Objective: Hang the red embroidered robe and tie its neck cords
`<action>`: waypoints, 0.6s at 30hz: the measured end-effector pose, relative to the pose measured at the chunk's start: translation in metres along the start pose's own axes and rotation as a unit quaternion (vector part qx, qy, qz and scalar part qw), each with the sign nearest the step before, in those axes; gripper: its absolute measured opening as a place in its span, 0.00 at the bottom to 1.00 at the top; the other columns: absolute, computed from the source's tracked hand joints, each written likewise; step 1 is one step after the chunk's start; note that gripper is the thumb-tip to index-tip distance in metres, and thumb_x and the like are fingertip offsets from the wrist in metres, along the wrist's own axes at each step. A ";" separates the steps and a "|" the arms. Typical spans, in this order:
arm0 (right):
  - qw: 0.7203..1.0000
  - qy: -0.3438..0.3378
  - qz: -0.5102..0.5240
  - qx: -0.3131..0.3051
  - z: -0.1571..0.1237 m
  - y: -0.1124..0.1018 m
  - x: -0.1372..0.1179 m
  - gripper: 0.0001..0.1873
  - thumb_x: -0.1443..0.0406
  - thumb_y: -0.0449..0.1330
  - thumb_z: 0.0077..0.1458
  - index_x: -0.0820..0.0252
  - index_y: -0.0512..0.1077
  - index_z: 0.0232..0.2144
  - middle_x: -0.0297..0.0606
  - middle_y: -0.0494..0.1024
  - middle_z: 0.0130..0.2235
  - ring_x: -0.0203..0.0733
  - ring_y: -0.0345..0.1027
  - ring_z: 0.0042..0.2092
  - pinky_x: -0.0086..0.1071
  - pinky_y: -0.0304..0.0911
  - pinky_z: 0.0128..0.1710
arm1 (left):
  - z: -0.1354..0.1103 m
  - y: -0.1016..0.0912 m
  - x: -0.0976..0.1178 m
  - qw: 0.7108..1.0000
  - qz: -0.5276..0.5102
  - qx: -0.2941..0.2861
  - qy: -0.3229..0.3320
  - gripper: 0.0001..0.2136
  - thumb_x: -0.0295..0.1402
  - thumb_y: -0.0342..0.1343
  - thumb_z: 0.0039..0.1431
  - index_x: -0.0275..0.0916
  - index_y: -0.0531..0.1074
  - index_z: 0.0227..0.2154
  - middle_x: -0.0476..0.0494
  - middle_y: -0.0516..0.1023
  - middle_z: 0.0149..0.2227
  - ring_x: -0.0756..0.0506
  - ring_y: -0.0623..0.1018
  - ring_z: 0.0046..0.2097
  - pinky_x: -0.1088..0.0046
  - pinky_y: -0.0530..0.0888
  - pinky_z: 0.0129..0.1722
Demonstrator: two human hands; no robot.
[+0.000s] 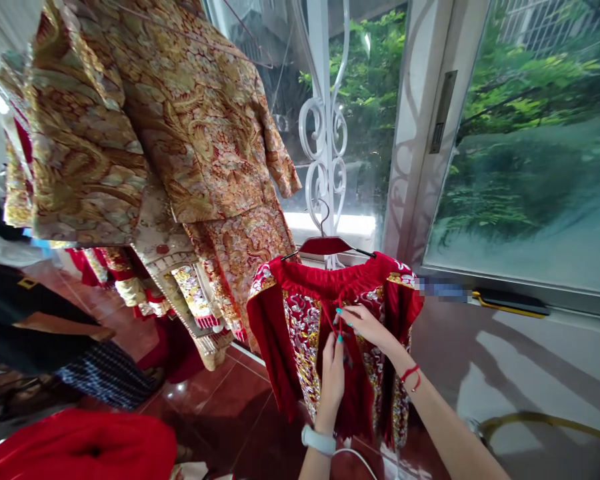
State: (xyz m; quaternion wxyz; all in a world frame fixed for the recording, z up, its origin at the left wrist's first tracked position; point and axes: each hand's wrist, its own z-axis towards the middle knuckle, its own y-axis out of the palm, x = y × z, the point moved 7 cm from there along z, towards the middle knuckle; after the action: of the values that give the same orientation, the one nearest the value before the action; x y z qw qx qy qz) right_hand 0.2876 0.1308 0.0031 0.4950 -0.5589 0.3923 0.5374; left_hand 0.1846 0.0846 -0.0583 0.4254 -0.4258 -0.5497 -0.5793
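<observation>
In the head view, a red embroidered garment hung from a hanger in front of a white iron scrollwork post, beside the window. Both hands were at the middle of its front, just below the gathered top edge. The right hand had thumb and finger together, apparently pinched on a thin red cord. The left hand stood upright beneath it, fingertips close to the cord's lower part; whether they had closed on it, one could not tell. Gold patterned jackets hung to the left, and another person's forearm showed beyond them.

The step in hand looked to be fingering or tying the cord. The next move seemed to call for a firm pinch on each strand and gentle, even tension, without tugging the garment off its hanger.
</observation>
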 end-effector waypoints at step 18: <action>0.907 0.194 0.362 -0.098 0.035 0.051 -0.025 0.11 0.65 0.60 0.61 0.62 0.67 0.26 0.27 0.71 0.21 0.28 0.66 0.22 0.23 0.66 0.25 | -0.124 -0.022 -0.012 0.994 -0.065 -0.027 -0.080 0.28 0.61 0.56 0.49 0.39 0.59 0.16 0.56 0.54 0.12 0.56 0.53 0.17 0.76 0.53 0.19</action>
State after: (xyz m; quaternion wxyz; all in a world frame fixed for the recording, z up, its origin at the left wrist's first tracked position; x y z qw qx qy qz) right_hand 0.2276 0.1521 0.0233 0.1233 -0.5172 0.6011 0.5966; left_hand 0.1641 -0.0386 -0.0803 0.3293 -0.4456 -0.5928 -0.5845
